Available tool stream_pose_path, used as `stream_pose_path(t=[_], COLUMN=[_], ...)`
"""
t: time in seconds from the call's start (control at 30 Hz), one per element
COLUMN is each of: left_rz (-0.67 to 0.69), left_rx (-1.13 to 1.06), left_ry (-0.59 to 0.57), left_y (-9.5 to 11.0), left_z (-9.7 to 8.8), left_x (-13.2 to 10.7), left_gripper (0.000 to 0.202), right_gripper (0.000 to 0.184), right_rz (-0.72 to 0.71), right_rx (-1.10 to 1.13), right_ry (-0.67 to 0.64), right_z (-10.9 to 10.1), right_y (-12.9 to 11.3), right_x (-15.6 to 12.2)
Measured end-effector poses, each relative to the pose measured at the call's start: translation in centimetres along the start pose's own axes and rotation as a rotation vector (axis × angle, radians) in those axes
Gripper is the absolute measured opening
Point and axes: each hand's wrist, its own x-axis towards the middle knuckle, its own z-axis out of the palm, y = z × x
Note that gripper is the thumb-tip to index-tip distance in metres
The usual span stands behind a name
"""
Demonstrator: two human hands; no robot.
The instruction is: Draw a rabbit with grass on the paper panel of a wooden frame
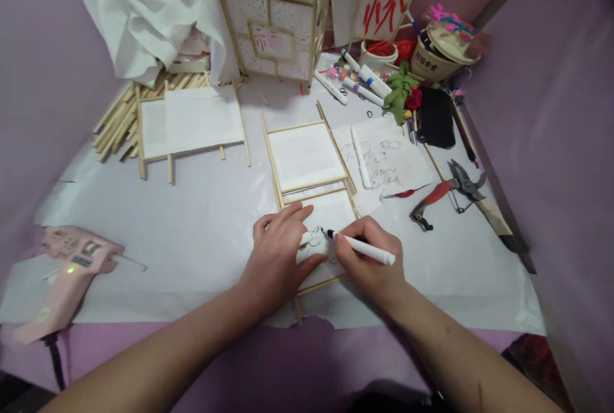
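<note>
My right hand [371, 259] grips a white marker [367, 249] with a black tip. Its point touches a white paper panel [336, 208] in a thin wooden-stick frame, where a small black line drawing [315, 237] shows. Resting on the same panel, my left hand [281, 247] has bent fingers and its thumb reaches below the drawing. A small white piece, apparently a marker cap [305, 238], pokes out between that thumb and the fingers. Part of the panel is hidden under both hands. Directly above is a blank framed panel [304, 154].
At right lie a sketch sheet [407, 160] with another marker [361, 156], red-handled pruning shears [439, 199] and a black phone [435, 117]. A pink glue gun [71, 272], its light on, lies left. Behind are wooden sticks [115, 122], another framed panel [192, 122] and a tall paper lantern [268, 29].
</note>
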Motion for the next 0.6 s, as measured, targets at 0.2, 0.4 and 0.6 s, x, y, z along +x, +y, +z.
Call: stream_pose_path(t=[0.2, 0.4, 0.6], left_rz=[-0.008, -0.014, -0.011], left_rx=[-0.005, -0.014, -0.009], left_ry=[-0.003, -0.012, -0.004], left_y=[0.02, 0.16, 0.17], left_z=[0.02, -0.19, -0.22], left_x=[0.08, 0.15, 0.09], left_gripper=[0.036, 0.036, 0.032], right_gripper=[0.018, 0.017, 0.018], right_rz=[-0.013, -0.009, -0.044], right_rx=[0.012, 0.021, 0.021], right_ry=[-0.013, -0.020, -0.047], right_z=[0.00, 0.03, -0.17], right_y=[0.01, 0.05, -0.16], right_x=[-0.13, -0.16, 0.01])
